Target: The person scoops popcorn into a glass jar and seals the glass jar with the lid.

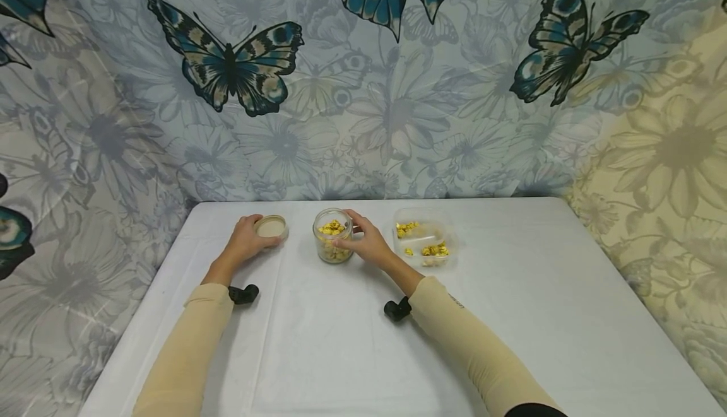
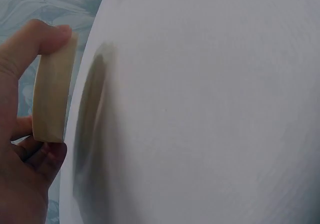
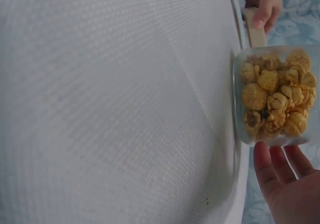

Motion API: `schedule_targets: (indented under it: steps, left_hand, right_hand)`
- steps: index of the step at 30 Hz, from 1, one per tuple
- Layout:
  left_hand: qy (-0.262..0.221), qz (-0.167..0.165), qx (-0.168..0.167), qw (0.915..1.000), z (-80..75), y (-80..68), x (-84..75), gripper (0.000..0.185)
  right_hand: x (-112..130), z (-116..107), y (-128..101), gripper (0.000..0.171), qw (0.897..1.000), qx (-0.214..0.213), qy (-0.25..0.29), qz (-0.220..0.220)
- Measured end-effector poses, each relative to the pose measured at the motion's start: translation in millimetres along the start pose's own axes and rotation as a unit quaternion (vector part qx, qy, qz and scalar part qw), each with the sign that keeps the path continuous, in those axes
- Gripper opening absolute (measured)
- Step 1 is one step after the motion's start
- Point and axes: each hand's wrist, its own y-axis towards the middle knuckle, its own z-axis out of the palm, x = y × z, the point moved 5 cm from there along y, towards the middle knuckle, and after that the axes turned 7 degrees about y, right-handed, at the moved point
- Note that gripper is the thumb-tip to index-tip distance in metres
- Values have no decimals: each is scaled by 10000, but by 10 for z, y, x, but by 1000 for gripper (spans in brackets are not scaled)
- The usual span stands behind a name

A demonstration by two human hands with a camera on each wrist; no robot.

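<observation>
A clear glass jar (image 1: 327, 254) full of caramel popcorn (image 3: 274, 97) stands upright on the white table. My right hand (image 1: 368, 240) is at the jar's right side, thumb toward the front and fingers round the back. In the right wrist view, the fingertips (image 3: 262, 154) meet the glass. To the left of the jar, my left hand (image 1: 248, 238) grips a round beige jar lid (image 1: 271, 226) by its edge. The left wrist view shows the lid (image 2: 54, 92) side-on between thumb and fingers, its shadow on the cloth beside it.
Right of the jar sits a clear plastic divided tray (image 1: 413, 243) with some popcorn pieces (image 1: 435, 250) in its compartments. A white cloth (image 1: 335, 347) covers the table. Behind the table's back edge is a butterfly-patterned wall covering (image 1: 392, 114).
</observation>
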Motion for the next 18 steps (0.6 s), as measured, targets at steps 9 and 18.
schedule_targets:
  steps: [9,18]
  left_hand:
    - [-170,162,-127,9996,-36,-54,-150,92]
    - [-263,476,-125,9984,-117,-192,-383,92]
  right_hand:
    - [13,-9,-28,75,10000,7,79,-20]
    - [-3,32,-21,80,9996,170,218,20]
